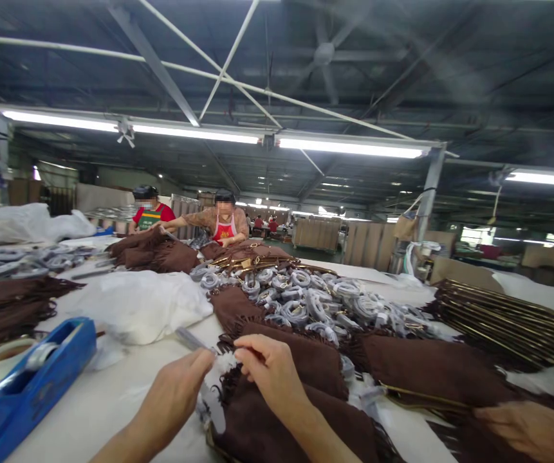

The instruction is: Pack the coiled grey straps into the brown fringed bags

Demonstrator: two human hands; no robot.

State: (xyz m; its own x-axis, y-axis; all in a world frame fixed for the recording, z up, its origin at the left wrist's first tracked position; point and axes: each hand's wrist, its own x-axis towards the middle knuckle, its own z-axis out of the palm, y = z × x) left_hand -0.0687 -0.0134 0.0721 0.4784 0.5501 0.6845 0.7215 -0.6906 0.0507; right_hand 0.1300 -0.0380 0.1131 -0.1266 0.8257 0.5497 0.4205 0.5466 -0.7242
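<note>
My left hand (180, 389) is closed in a pinch on a thin grey wrapped strip (188, 339) that sticks up to the left. My right hand (267, 372) is closed too, its fingertips pinching a bit of white wrapping (222, 364) between the two hands. Both hands work at the top edge of a brown fringed suede bag (281, 427) lying on the white table (107, 402). More white wrapping hangs below my left hand. Another person's hand (530, 427) rests on brown suede at the bottom right.
A blue tape dispenser (30, 379) and a tape roll (1, 360) lie at the left. Behind are a white plastic bag (141, 302), a pile of wrapped coils (315, 299), stacked gold-framed bags (498, 318) and brown fringed pieces (6, 308). Two workers (223, 222) stand across the table.
</note>
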